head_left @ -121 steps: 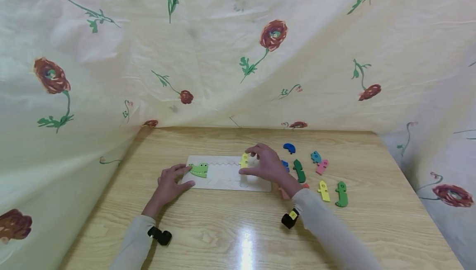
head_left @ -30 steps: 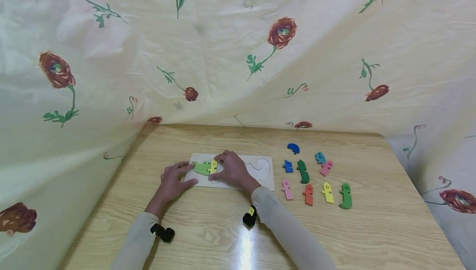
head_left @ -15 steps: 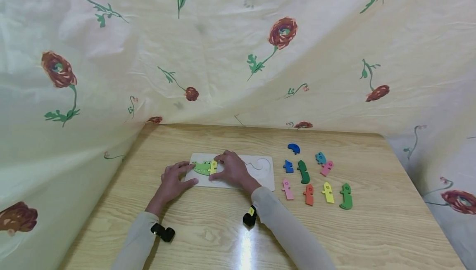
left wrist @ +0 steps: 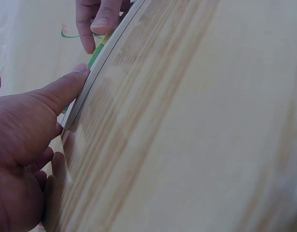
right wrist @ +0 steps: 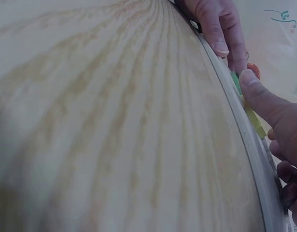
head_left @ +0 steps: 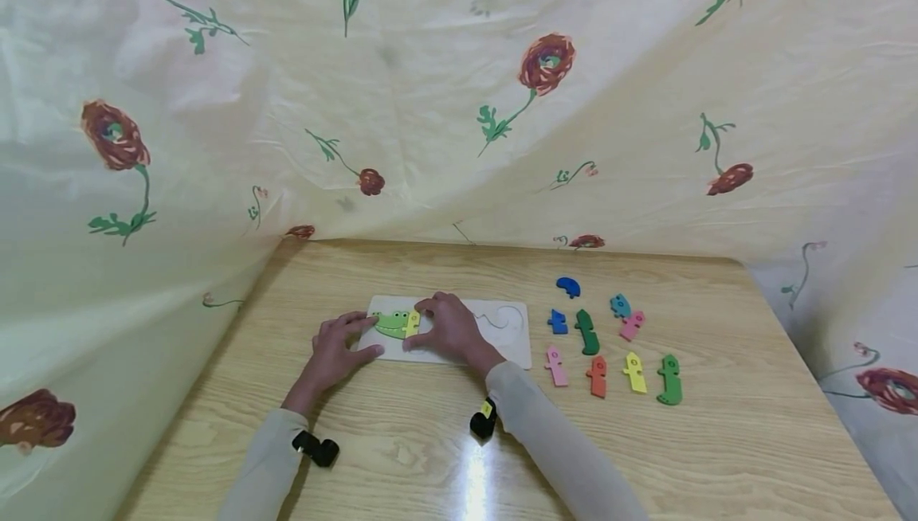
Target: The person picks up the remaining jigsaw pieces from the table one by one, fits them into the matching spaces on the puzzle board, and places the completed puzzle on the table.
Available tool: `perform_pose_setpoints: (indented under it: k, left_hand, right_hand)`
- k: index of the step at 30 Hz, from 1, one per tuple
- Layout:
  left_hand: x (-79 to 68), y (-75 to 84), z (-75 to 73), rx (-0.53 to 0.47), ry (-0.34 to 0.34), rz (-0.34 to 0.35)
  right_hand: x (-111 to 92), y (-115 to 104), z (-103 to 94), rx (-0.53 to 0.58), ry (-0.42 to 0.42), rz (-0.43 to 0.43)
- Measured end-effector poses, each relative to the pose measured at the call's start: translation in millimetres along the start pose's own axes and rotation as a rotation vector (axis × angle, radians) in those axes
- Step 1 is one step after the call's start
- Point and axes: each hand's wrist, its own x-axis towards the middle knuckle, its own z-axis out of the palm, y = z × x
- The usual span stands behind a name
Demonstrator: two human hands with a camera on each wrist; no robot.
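Moved within four seconds: yellow piece [head_left: 412, 324], carried leftward across the white board [head_left: 507, 348].
Left hand [head_left: 340, 352]: thumb and fingers spread, resting at the board's left end.
Crocodile head [head_left: 390, 325]: lay on the board, its snout under a left fingertip.
Right hand [head_left: 455, 331]: thumb and finger pinched the yellow piece against the head's right edge.
Loose pieces [head_left: 586, 334]: nine lay on the table [head_left: 731, 425].

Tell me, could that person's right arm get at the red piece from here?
Probably yes: the red piece lies uncovered on the table, right of the board, apart from its neighbours. First, though, the right grip would likely need to release the yellow piece it pinches.
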Motion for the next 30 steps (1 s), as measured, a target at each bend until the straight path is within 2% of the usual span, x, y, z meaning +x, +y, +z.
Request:
perform_pose_setpoints:
  k: [8,19,24,30]
  left_hand:
    - [0.6,2.0,0.4,-0.013,-0.011,-0.018]
    - [-1.6,3.2,0.0,-0.018,-0.011,-0.029]
    - [-2.2,4.1,-0.6,-0.025,-0.023,-0.055]
    - [-1.6,3.2,-0.3,-0.024,-0.03,-0.068]
  right_hand:
    - [-4.9,8.6,-13.5,0.006,0.023,-0.04]
    - [-25.7,13.2,-56.6,0.168,0.061,-0.147]
    - [-38.7,16.2,-81.9,0.18,0.124,-0.21]
    - [-58.4,25.9,-116.4,0.138,0.232,-0.257]
